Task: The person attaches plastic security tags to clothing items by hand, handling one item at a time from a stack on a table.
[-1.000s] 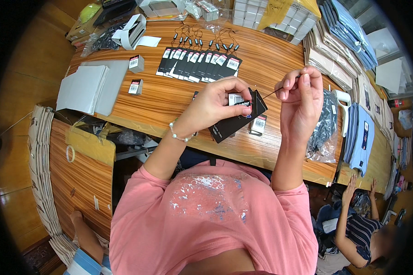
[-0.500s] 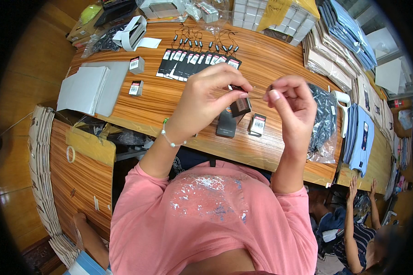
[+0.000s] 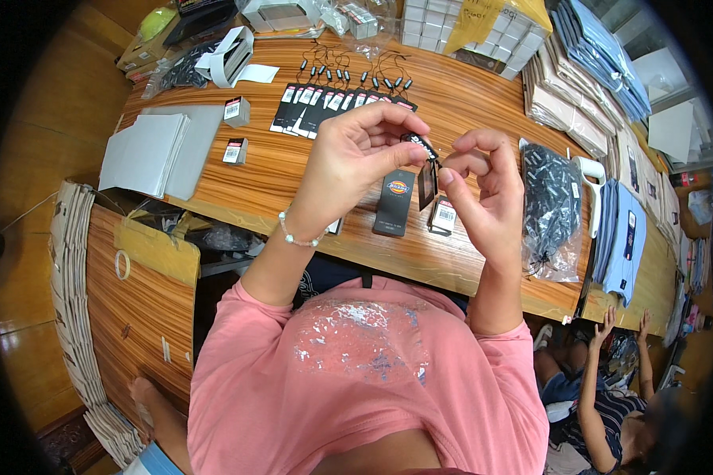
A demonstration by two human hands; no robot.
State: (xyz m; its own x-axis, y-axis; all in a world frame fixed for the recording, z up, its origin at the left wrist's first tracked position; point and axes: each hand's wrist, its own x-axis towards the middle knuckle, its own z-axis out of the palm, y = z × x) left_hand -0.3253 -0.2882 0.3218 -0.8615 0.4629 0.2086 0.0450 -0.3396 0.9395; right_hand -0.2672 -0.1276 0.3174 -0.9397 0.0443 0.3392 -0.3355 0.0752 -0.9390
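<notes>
I take the black rectangular card with an orange oval emblem (image 3: 392,203), flat on the striped brown wooden table (image 3: 277,178), as my landmark. Up and just to its right hangs a narrow, dark card tag (image 3: 427,186), seen almost edge-on. The left hand (image 3: 364,146) has thumb and forefinger clamped on its black upper end, which bears white lettering. The right hand (image 3: 483,186) brings its thumb beside the tag's edge, fingers curled; I cannot tell whether it pinches anything. My worry is that small pinch: if the thumb slackens, or the right fingers tug sideways, the tag could twist free and drop onto the landmark card. It could equally nudge the small pile of white barcode labels (image 3: 444,214) just right of the landmark and slide it out of square. A wide pull of the right arm might catch the clear plastic bag of black cords (image 3: 550,210) further right, while a careless left elbow or knuckle could spoil the fanned row of black corded tags (image 3: 313,107) beyond the landmark.
</notes>
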